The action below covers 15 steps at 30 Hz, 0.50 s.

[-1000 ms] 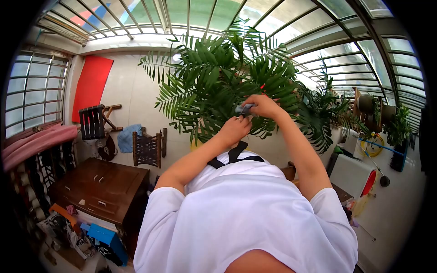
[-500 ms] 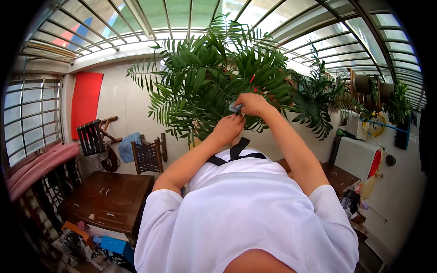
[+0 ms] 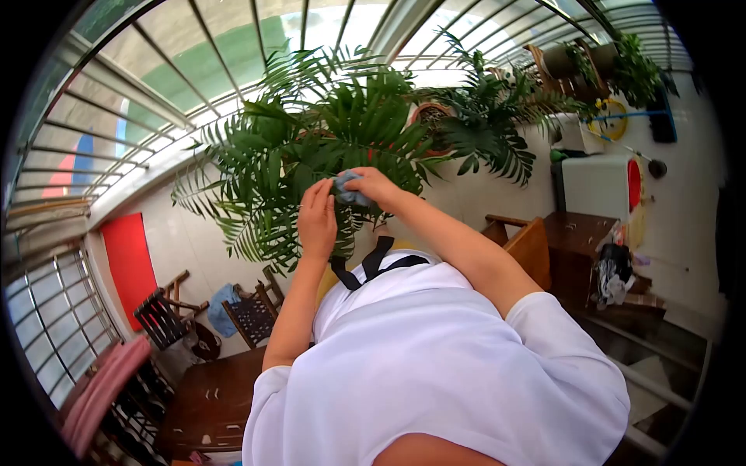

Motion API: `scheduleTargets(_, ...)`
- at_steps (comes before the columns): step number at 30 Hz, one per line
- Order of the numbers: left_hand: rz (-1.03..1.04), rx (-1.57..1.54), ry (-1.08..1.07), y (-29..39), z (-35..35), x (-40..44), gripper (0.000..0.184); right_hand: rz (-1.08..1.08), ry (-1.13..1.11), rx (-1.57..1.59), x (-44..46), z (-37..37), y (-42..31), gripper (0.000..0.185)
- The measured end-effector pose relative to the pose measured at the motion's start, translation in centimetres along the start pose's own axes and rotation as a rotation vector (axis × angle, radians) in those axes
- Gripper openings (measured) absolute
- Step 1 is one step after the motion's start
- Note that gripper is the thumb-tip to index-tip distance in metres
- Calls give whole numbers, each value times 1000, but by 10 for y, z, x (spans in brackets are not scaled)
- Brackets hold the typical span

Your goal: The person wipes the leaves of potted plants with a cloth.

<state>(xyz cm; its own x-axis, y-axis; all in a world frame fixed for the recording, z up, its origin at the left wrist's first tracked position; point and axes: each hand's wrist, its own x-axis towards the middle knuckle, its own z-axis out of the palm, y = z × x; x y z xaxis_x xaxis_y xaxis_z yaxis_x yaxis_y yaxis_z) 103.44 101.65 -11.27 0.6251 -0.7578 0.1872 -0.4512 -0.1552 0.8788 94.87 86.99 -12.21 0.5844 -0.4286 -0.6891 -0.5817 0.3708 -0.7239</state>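
Observation:
A grey-blue cloth (image 3: 351, 191) is bunched in my right hand (image 3: 373, 187), whose fingers are closed round it. Just left of the cloth, my left hand (image 3: 317, 217) is raised with its fingers pressed together near the leaves; whatever they pinch is too small to make out. Both hands are over a large leafy green plant (image 3: 256, 175), and its fronds spread around and behind them.
Barred windows (image 3: 186, 62) curve along the far side. A second plant (image 3: 486, 124) grows at the right. Folding stools (image 3: 252, 314) and a brown cabinet (image 3: 210, 400) stand at the left, a wooden chair (image 3: 528, 252) and a white box (image 3: 594, 186) at the right.
The view has turned, so the room appears rotated. My hands have moved left across the plant and now sit slightly apart, with more of the cloth showing.

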Motion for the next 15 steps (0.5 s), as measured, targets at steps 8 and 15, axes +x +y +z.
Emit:
scheduleTargets(8, 238, 237, -119, -5, -12, 35, 53, -33, -7, 214, 2, 11, -2, 28)
scheduleTargets(15, 175, 81, -204, -25, -1, 53, 43, -50, -43, 227, -7, 4, -3, 31)
